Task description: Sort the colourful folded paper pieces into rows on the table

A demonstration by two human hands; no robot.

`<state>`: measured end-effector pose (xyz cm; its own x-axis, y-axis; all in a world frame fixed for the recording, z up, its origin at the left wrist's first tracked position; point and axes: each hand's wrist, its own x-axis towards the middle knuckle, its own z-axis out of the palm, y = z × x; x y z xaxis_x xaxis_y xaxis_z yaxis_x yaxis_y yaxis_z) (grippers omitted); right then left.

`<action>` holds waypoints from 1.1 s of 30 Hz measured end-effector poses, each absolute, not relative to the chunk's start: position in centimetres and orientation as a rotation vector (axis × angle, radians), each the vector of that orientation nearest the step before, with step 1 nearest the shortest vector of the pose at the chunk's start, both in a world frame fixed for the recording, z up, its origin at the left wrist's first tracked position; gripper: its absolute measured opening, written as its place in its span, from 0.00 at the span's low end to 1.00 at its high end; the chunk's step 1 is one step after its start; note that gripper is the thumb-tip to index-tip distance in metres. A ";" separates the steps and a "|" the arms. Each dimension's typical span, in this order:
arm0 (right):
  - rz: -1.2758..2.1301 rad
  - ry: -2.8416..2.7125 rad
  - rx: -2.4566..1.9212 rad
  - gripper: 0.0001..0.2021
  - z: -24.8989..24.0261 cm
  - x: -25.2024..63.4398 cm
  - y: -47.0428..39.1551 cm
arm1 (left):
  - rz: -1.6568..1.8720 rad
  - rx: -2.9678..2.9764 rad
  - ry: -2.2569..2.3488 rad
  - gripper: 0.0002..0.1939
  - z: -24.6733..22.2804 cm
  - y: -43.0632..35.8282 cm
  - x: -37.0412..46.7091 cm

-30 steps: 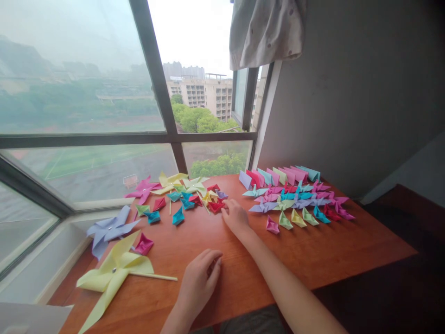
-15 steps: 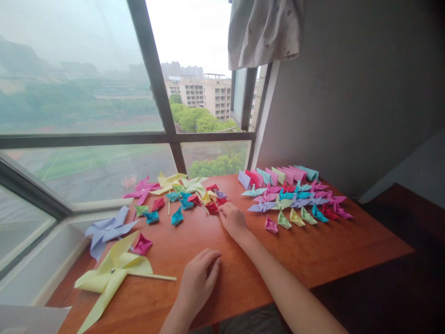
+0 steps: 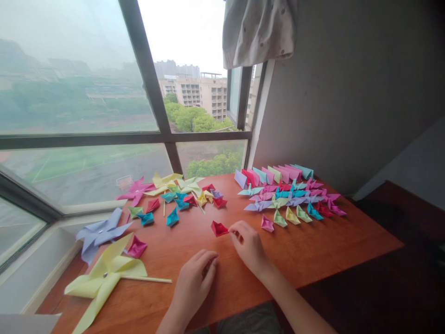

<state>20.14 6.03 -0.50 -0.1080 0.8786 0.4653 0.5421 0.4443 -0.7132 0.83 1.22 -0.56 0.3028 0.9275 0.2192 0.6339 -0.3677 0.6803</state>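
Observation:
A red paper boat (image 3: 219,228) is pinched at its right tip by my right hand (image 3: 248,243), over the middle of the wooden table (image 3: 239,273). Nearer to me, my left hand (image 3: 198,278) rests on the table with its fingers curled together; whether anything is inside them is hidden. Several loose paper boats, among them a blue boat (image 3: 172,217), a green boat (image 3: 135,212) and a magenta boat (image 3: 136,247), lie to the left. On the right, a front row of boats starts with a pink boat (image 3: 267,223), close to my right hand.
Folded paper cranes (image 3: 278,202) and upright folded paper pieces (image 3: 269,174) stand in rows at the right back. A yellow pinwheel (image 3: 106,275) and a purple pinwheel (image 3: 101,232) lie at the left, with more pinwheels by the window. A curtain (image 3: 259,35) hangs above.
My right hand has drawn the red boat out of the pile, toward me and to the right. My left hand has stayed about where it was. The view has shifted slightly.

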 end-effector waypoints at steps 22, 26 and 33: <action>-0.568 -1.158 -2.041 0.11 -1.5 59.2 3.7 | 0.853 2.197 1.381 0.09 -0.9 1.6 0.6; -0.507 -1.180 -2.102 0.11 -4.2 61.6 5.5 | 0.868 2.203 1.380 0.09 -0.9 1.7 0.6; -0.480 -1.262 -2.066 0.10 -6.0 62.8 7.7 | 0.902 2.215 1.382 0.09 -0.9 1.9 0.6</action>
